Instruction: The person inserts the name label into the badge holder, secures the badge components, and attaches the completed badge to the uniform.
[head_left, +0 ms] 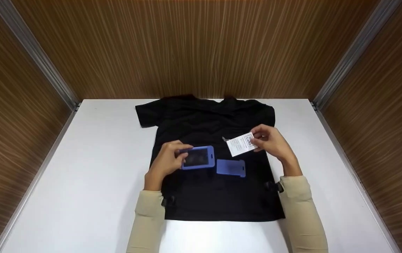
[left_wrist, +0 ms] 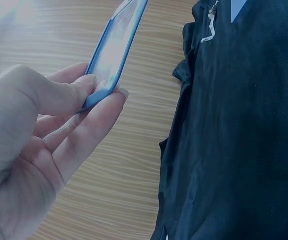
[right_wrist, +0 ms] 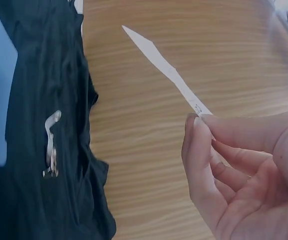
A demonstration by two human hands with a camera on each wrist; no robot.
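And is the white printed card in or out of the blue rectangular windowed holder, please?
Out: the right hand pinches the card, apart from the holder.

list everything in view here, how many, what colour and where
wood-grain walls: three, brown, back and both sides
corner rails: two, grey, where back and side walls meet
table: one, white, between the walls
t-shirt: one, black, spread on the table
framed holder: one, blue, held over the t-shirt
flat piece: one, blue, on the t-shirt, right of the framed holder
card: one, white with dark print, held over the t-shirt
clip with strap: one, metallic and pale, on the t-shirt
wrist devices: two, black, at the cuffs
sleeves: two, beige, on both forearms
left hand: one, bare, gripping the framed holder
right hand: one, bare, pinching the card
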